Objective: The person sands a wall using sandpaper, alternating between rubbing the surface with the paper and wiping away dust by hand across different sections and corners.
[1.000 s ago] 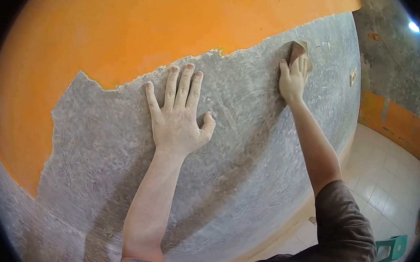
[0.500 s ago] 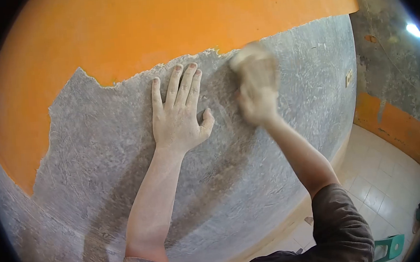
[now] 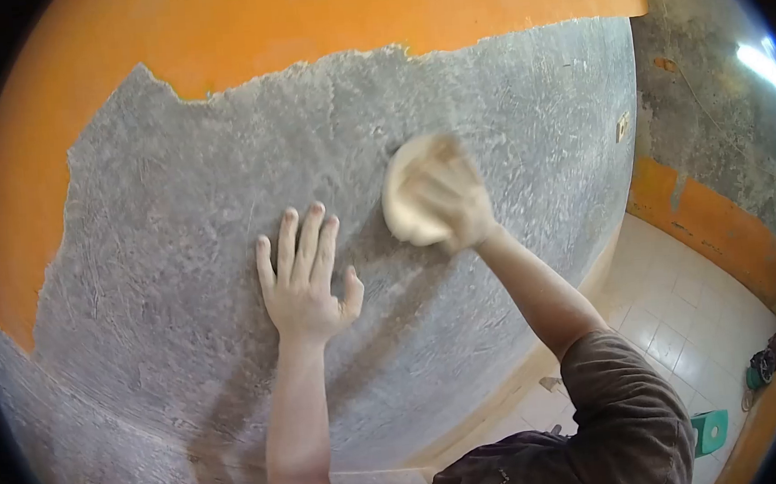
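My left hand [image 3: 303, 284] lies flat on the grey, rough wall [image 3: 187, 193], fingers stretched out and pointing up, with nothing in it. To its right and somewhat higher, my right hand [image 3: 457, 197] presses a pale, round pad [image 3: 404, 209] against the same wall. Motion smears the right fingers, which lie spread across the pad's back. Whether the pad is sponge or cloth I cannot make out. Pale dust coats both hands. Above them, orange paint [image 3: 300, 19] ends in a ragged edge where the grey surface begins.
A wall socket [image 3: 622, 127] sits at the grey wall's right side. Beyond the corner stands another wall, with an orange band [image 3: 706, 220] low down and a bright lamp [image 3: 763, 67]. Below are the tiled floor [image 3: 672, 312] and a green plastic stool [image 3: 710, 433].
My right hand has moved down and left with the pad, away from the paint edge. My left hand has slid lower on the wall, still flat. The view has shifted slightly.
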Motion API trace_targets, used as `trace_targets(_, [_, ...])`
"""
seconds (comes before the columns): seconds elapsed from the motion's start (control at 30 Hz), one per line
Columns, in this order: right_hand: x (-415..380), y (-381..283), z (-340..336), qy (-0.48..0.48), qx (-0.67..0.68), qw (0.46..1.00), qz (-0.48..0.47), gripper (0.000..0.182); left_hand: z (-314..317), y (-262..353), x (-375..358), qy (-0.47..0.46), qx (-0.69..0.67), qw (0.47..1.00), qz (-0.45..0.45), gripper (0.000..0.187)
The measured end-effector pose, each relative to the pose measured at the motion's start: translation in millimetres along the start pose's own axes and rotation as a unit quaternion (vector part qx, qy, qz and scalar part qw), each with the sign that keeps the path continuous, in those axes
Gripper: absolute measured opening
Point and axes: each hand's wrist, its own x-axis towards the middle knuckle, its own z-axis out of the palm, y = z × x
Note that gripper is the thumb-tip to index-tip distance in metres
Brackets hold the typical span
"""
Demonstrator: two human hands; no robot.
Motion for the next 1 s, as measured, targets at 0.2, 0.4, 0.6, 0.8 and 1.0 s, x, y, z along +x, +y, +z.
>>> trace_targets(0.2, [-40.6,-41.0,46.2,0.111,0.060,0.904,0.408,0.066,26.0,22.9,-91.4,0.019,-0.061,0.997,-0.031,0.049])
trace_targets(0.4, [-112.9,-93.2,60.2,0.000,0.062,0.953,0.298,0.070,11.1,63.2,-140.7,-0.033,-0.279,0.951,-0.131,0.042])
trace_targets(0.6, [-132.3,-172.5,82.8,-0.058,0.050,0.956,0.282,0.085,2.3,91.4,-206.6,0.003,-0.583,0.753,-0.304,0.033])
trace_targets(0.8, [-151.2,-173.0,98.8,-0.003,0.158,0.846,0.509,0.100,2.1,77.7,-245.5,-0.098,-0.679,0.525,-0.504,0.031])
trace_targets(1.0, [-138.9,-206.1,72.4,-0.186,0.080,0.953,0.226,0.114,10.9,60.7,-246.9,-0.185,-0.699,0.429,-0.542,0.054])
